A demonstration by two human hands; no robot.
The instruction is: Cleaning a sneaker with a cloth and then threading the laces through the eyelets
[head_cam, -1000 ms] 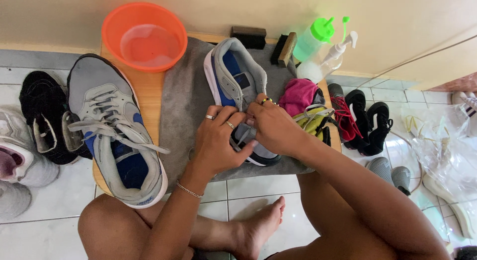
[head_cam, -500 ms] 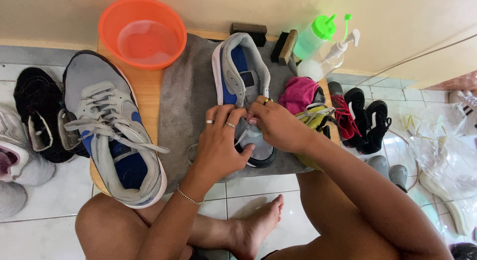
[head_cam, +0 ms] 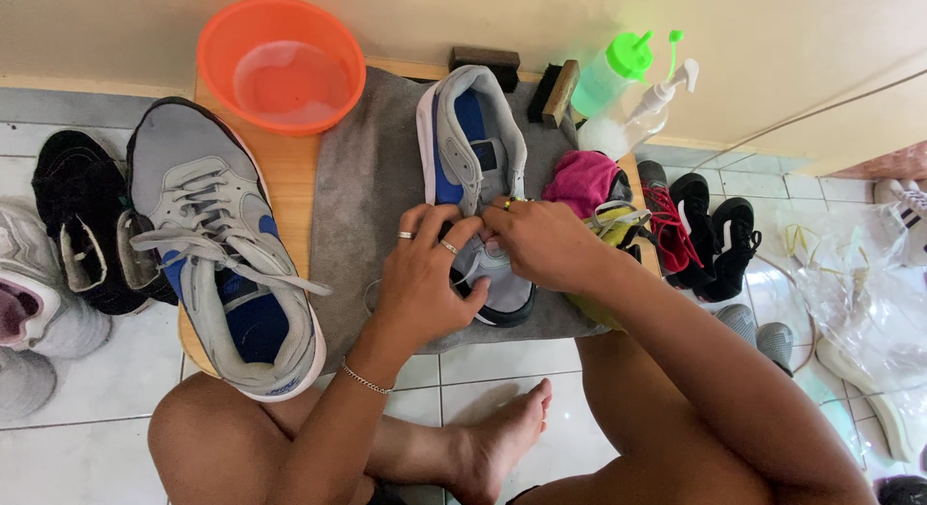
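Grey-blue sneaker (head_cam: 470, 157) at frame centre on grey towel (head_cam: 365, 196). Left hand (head_cam: 422, 283) and right hand (head_cam: 541, 242) both over its toe end, fingers curled, pinching laces. Matching sneaker (head_cam: 217, 244) at left; orange basin (head_cam: 280, 66) upper left.

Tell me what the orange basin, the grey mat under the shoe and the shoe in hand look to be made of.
Orange basin: likely plastic; smooth, glossy, slightly translucent rim, with water inside.
Grey mat: apparently soft cloth, perhaps a towel; matte, with a fuzzy nap and a limp edge.
Grey and blue shoe: seemingly fabric and suede-like panels, matte, on a smooth white rubbery sole. Both the left hand and right hand grip it.
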